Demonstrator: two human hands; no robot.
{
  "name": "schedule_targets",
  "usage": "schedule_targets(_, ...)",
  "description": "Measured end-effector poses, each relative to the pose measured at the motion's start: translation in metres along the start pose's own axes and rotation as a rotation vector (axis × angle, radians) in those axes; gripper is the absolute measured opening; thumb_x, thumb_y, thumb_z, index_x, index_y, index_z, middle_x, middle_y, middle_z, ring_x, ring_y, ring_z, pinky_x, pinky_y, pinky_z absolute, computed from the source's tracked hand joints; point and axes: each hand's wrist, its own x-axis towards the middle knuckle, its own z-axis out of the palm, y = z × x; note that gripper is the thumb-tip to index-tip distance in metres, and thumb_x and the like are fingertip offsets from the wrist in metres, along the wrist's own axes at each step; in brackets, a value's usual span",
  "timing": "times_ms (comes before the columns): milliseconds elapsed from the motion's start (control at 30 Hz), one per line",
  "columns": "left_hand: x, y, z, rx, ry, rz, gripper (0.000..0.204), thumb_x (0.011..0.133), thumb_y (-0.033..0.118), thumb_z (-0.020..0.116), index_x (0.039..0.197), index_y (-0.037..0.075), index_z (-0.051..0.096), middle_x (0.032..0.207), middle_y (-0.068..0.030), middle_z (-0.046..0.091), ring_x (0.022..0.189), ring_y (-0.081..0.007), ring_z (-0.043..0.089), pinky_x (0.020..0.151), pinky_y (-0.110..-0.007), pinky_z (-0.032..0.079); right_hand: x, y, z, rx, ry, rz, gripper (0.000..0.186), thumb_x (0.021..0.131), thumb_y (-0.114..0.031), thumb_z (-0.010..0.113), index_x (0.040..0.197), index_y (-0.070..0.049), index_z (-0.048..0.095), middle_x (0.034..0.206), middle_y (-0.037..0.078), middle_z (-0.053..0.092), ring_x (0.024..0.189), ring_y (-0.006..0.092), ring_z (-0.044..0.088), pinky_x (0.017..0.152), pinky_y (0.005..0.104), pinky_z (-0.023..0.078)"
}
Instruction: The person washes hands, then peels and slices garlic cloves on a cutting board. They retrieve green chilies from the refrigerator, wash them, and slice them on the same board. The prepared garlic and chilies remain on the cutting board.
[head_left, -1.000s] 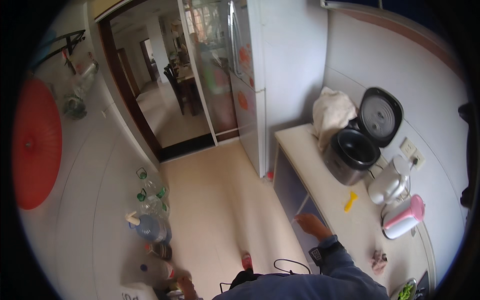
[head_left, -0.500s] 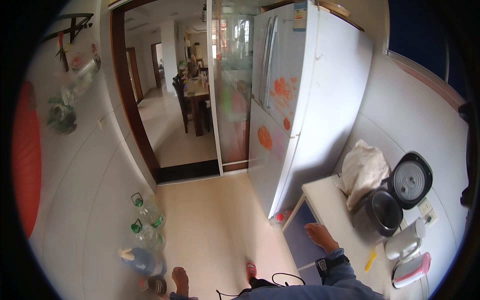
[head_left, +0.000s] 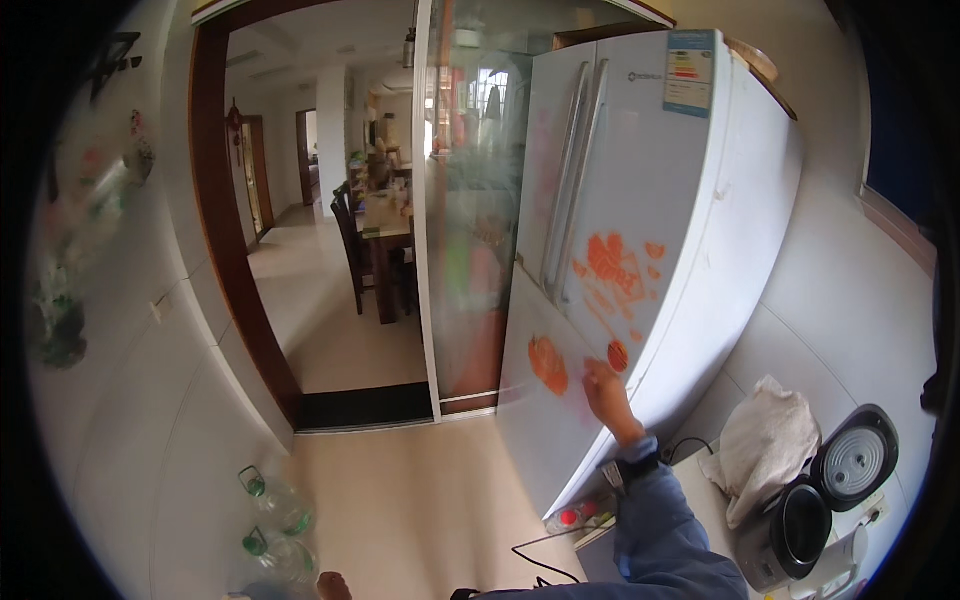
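Note:
My right hand (head_left: pixel 610 400) is raised in front of the white fridge (head_left: pixel 650 180), beside the orange decorations on its doors. Its fingers are loosely bent and I see nothing in them; whether they touch the door I cannot tell. Two long upright handles (head_left: pixel 572 180) run along the upper doors, above and left of this hand. Both doors look closed. At the lower edge only a bit of my left hand (head_left: pixel 333 585) shows, near the large clear bottles, with its fingers mostly cut off from view.
Right of the fridge, a counter (head_left: pixel 700 500) carries a pale cloth (head_left: pixel 765 440), an uncovered rice cooker (head_left: pixel 790 535) and a kettle (head_left: pixel 835 570). Clear bottles (head_left: pixel 285 510) stand along the left wall. A glass sliding door (head_left: pixel 468 250) and a doorway lie ahead. A black cable (head_left: pixel 535 560) hangs near me.
My right hand has risen from beside the counter to the front of the fridge. The fridge appears larger and nearer. My left hand has dropped mostly out of the picture.

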Motion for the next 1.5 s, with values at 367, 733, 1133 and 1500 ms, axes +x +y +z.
schedule_targets(367, 0.199, 0.116, 0.089, 0.023, -0.218, 0.035, 0.008, 0.080, 0.004, 0.047, 0.074, 0.003, 0.051, 0.047, -0.0022, 0.043, 0.033, -0.0110, 0.038, 0.027, -0.026, 0.029, 0.207, 0.074, 0.104, -0.281, 0.214, 0.216, 0.054, 0.079, -0.007, 0.058, 0.128, 0.004, 0.037, 0.120, 0.029, 0.045, 0.108, 0.0449, 0.046, 0.093, 0.0447, 0.040)
schedule_targets(733, 0.352, 0.232, 0.230, 0.206, -0.485, 0.208, 0.010, 0.081, 0.004, 0.046, 0.077, 0.002, 0.055, 0.051, -0.0044, 0.048, 0.036, -0.0122, 0.043, 0.030, -0.026, 0.033, 0.284, 0.108, 0.153, -0.429, 0.382, 0.407, 0.047, 0.085, -0.017, 0.055, 0.121, 0.007, 0.039, 0.114, 0.030, 0.049, 0.106, 0.0452, 0.047, 0.088, 0.0463, 0.042)
schedule_targets(1133, 0.428, 0.297, 0.375, 0.271, -0.692, 0.185, 0.009, 0.081, 0.006, 0.051, 0.077, 0.000, 0.056, 0.050, -0.0056, 0.048, 0.036, -0.0125, 0.044, 0.031, -0.027, 0.035, 0.309, 0.126, 0.163, -0.221, 0.691, 0.480, 0.021, 0.088, -0.017, 0.050, 0.080, 0.002, 0.050, 0.072, 0.016, 0.062, 0.070, 0.0325, 0.060, 0.064, 0.0414, 0.045)
schedule_targets(1500, 0.493, 0.363, 0.500, 0.423, -1.124, 0.284, 0.014, 0.082, 0.010, 0.053, 0.078, -0.001, 0.059, 0.055, -0.0059, 0.051, 0.040, -0.0124, 0.047, 0.037, -0.027, 0.038, 0.280, 0.038, 0.183, 0.224, 0.717, 0.585, 0.026, 0.094, -0.020, 0.044, 0.105, 0.002, 0.054, 0.085, 0.008, 0.061, 0.075, 0.0153, 0.060, 0.063, 0.0268, 0.049)
